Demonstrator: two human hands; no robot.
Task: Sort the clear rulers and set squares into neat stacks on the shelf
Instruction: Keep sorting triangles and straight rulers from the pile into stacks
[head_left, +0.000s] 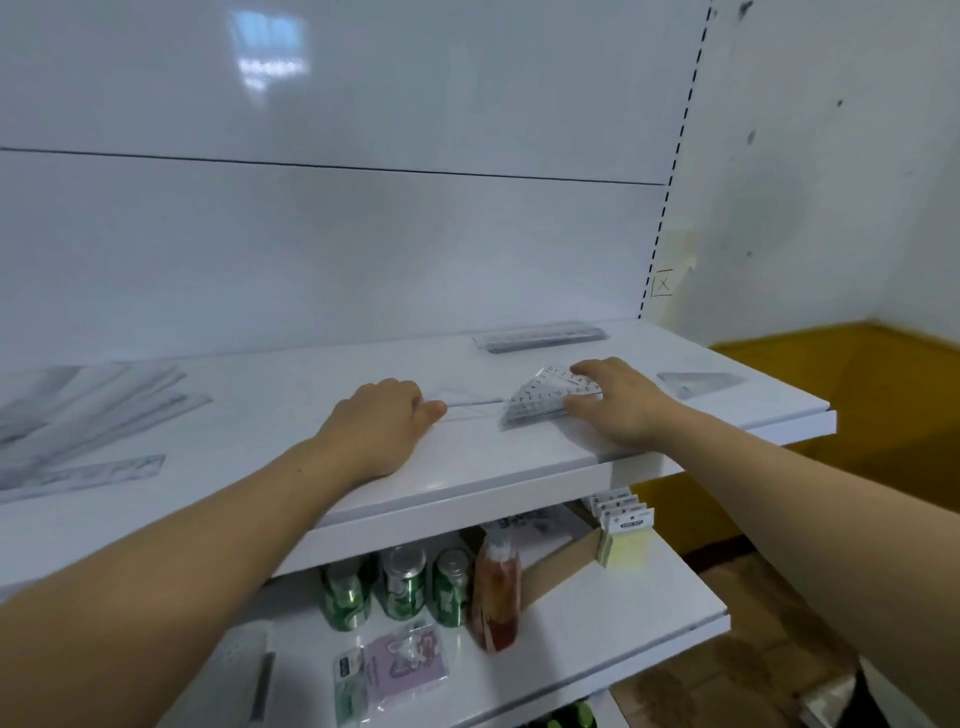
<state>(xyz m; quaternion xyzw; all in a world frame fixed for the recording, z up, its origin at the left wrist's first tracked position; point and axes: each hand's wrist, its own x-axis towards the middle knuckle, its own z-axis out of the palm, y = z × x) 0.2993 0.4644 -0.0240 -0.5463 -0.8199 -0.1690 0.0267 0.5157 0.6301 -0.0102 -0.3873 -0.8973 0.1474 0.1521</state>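
Note:
On the white top shelf (519, 467), my right hand (613, 400) grips a small stack of clear set squares (540, 397) with printed numbers, thumb and fingers around its right end. My left hand (384, 421) lies on the shelf with curled fingers, its thumb touching a flat clear set square (467, 408) that is hard to make out. A stack of clear rulers (540, 336) lies at the back of the shelf. Another clear set square (701, 383) lies near the right end. Loose clear rulers (88, 410) are spread at the left.
The lower shelf (649, 608) holds three green cans (402, 584), a red bottle (496, 590), packaged stickers (395, 665) and a cardboard box of notepads (621, 525). A white back panel rises behind. A wall and yellow floor are to the right.

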